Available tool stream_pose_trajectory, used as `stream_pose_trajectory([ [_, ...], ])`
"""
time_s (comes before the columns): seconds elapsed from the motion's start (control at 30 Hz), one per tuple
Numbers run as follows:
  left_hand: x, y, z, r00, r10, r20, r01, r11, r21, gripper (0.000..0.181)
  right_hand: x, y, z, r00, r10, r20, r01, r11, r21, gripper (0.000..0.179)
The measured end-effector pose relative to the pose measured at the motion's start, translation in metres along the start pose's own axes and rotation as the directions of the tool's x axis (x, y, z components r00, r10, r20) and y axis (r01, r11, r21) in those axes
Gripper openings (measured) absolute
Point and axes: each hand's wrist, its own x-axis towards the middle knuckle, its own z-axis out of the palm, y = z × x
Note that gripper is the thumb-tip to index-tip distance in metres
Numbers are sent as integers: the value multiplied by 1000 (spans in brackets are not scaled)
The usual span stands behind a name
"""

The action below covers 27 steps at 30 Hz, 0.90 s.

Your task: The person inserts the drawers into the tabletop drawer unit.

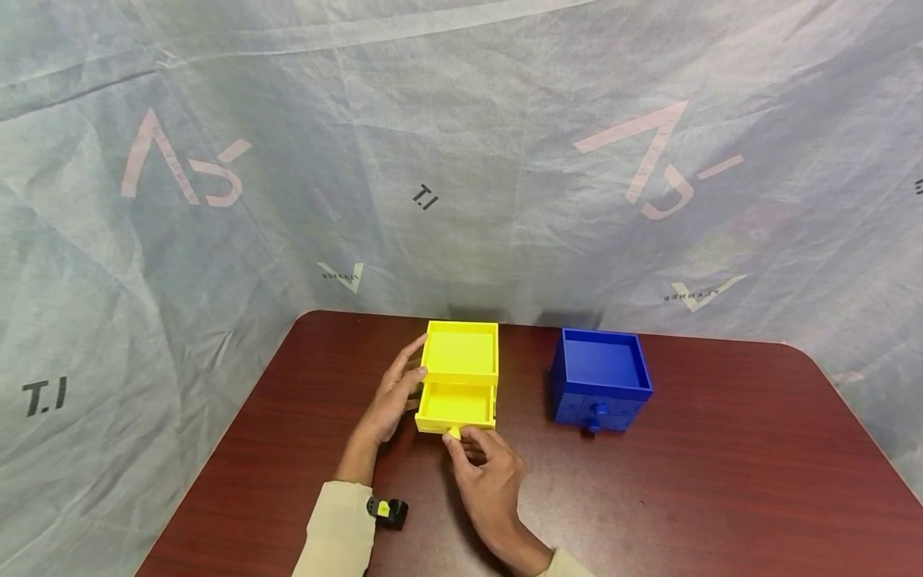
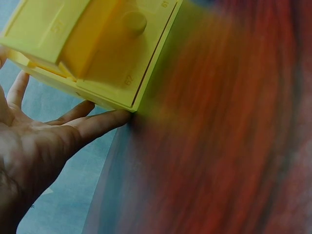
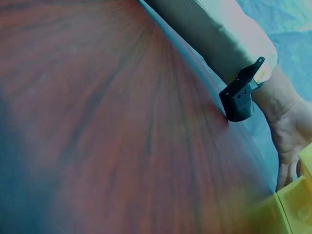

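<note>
A small yellow drawer cabinet point(image 1: 461, 353) with a tray-like top stands near the table's back edge. Its upper drawer point(image 1: 433, 425) is pulled partway out and looks bare inside; below it a closed front with a round knob point(image 2: 134, 23) shows in the left wrist view. With thumb and fingertips my right hand point(image 1: 493, 478) pinches the upper drawer's knob point(image 1: 453, 433). My left hand point(image 1: 389, 403) lies along the cabinet's left side, fingers extended against it and thumb at the front corner. The right wrist view leaves out my right hand.
To the right stands a blue drawer cabinet point(image 1: 606, 361) with a recessed top and two knobs, its drawers closed. Both sit on a reddish-brown wooden table point(image 1: 721, 465). Printed grey sheeting point(image 1: 461, 160) hangs behind. My left wrist carries a black camera mount point(image 1: 389, 513).
</note>
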Motion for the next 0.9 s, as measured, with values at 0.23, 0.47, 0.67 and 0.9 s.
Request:
stream_pose_trajectory([
  [0.23, -1, 1, 0, 1000, 4, 6, -4, 1000, -8, 55, 1, 0, 2, 1000, 16, 2, -16, 1000, 5, 15],
  [0.47, 0, 3, 1, 1000, 6, 7, -6, 1000, -1, 55, 2, 0, 3, 999, 32, -4, -32, 999, 9, 15],
  [0.67, 0, 3, 1, 1000, -2, 5, 2, 1000, 9, 55, 3, 2, 3, 998, 63, -6, -63, 998, 27, 14],
  [0.9, -1, 2, 0, 1000, 0, 8, 0, 1000, 8, 55, 5, 2, 3, 998, 64, -8, -64, 998, 20, 15],
])
